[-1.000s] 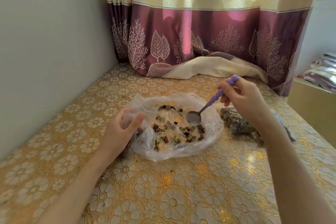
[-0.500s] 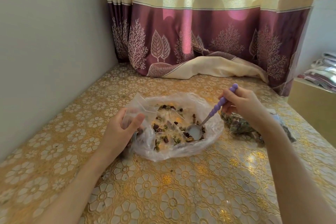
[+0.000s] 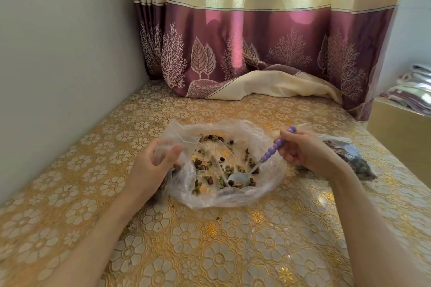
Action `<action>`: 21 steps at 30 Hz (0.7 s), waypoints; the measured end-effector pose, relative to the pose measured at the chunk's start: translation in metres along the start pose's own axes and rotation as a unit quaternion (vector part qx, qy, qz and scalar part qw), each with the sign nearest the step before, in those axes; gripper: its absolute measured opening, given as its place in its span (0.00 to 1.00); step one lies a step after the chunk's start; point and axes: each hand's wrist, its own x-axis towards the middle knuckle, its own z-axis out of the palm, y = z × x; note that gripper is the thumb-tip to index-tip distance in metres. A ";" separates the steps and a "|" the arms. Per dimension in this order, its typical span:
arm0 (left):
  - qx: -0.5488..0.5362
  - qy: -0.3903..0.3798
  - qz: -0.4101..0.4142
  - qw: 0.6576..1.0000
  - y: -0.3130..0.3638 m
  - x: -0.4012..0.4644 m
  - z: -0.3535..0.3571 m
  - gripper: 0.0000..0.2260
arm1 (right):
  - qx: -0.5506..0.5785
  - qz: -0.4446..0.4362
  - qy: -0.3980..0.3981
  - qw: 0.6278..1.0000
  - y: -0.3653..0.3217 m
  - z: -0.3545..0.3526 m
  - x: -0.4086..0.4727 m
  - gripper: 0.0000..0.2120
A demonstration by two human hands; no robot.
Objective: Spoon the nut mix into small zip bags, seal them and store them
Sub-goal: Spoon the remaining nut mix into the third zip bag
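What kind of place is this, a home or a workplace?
Most likely a room in a home. A patterned curtain hangs down onto a table with a gold flowered cover, set against a plain wall, and folded cloths are stacked at the right.

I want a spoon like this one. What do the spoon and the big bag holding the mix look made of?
Spoon: bowl looks like polished metal, grey and reflective; the beaded lilac handle looks like matte plastic or silicone. Big bag: thin clear plastic film, crinkled and glossy, the nut mix showing through.
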 end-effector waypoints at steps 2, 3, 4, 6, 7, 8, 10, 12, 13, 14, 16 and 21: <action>-0.001 0.000 -0.002 1.000 0.000 0.000 0.000 0.22 | 0.003 0.021 0.013 1.000 0.001 0.000 0.000 0.17; -0.003 0.000 -0.002 1.000 0.000 0.000 0.000 0.23 | 0.009 0.034 0.020 0.999 0.002 0.001 0.001 0.17; -0.004 0.001 -0.001 1.000 -0.001 0.000 0.000 0.23 | 0.018 0.045 0.026 0.998 0.003 0.001 0.001 0.17; -0.003 0.001 0.000 1.000 -0.001 0.000 0.000 0.23 | 0.033 0.056 0.045 0.997 0.003 0.000 0.002 0.17; -0.001 0.001 0.000 1.000 -0.001 0.000 -0.001 0.23 | 0.037 0.054 0.059 0.996 0.002 0.000 0.003 0.17; 0.001 0.001 0.001 1.000 0.000 0.000 0.000 0.23 | 0.042 0.047 0.072 0.995 0.000 -0.001 0.004 0.17; 0.006 0.003 0.012 1.000 0.002 -0.001 0.000 0.21 | 0.063 0.024 0.097 0.993 -0.004 -0.001 0.006 0.18; 0.014 0.005 0.026 1.000 0.004 -0.002 0.001 0.20 | 0.102 -0.007 0.119 0.988 -0.010 0.002 0.006 0.18; 0.021 0.002 0.029 0.999 0.005 -0.002 0.001 0.20 | 0.122 -0.027 0.127 0.984 -0.014 0.005 0.005 0.17; 0.028 -0.003 0.030 0.999 0.006 -0.003 0.001 0.20 | 0.139 -0.050 0.132 0.980 -0.019 0.008 0.004 0.17; 0.034 -0.014 0.031 0.999 0.006 -0.003 0.002 0.21 | 0.169 -0.103 0.128 0.972 -0.029 0.018 -0.002 0.16; 0.032 -0.023 0.049 0.998 0.008 -0.004 0.003 0.21 | 0.146 -0.197 0.090 0.965 -0.049 0.055 -0.025 0.16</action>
